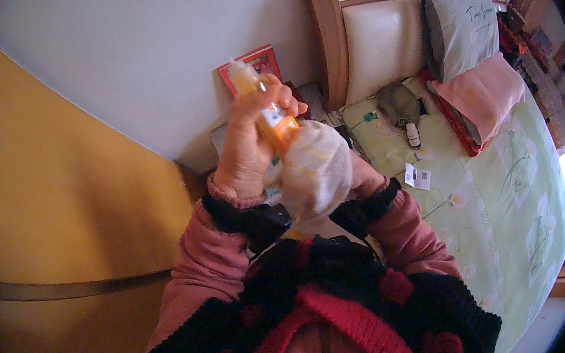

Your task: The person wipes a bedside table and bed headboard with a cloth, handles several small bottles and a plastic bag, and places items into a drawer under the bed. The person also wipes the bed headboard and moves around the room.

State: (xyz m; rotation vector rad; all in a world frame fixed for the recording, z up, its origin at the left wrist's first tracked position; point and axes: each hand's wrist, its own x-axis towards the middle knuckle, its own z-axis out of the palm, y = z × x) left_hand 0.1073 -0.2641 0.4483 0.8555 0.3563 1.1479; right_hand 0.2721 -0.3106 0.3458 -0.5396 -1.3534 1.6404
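Observation:
My left hand (246,128) is wrapped round an orange bottle (283,133) with a pale label and a clear, narrow top. The bottle is tilted, its top toward the upper left. A whitish cloth (317,169) with faint yellow marks covers the bottle's lower end. Behind the cloth is my right hand (366,176), holding it against the bottle; its fingers are hidden by the fabric. Both hands are raised in front of my chest.
To the right stands a bed (513,219) with a pale green flowered sheet. On it lie a small white bottle (412,135), a printed paper (417,177), a grey pillow (465,27) and pink bedding (488,95). A yellow cabinet (51,191) fills the left. Against the wall leans a red-edged picture or book (266,57).

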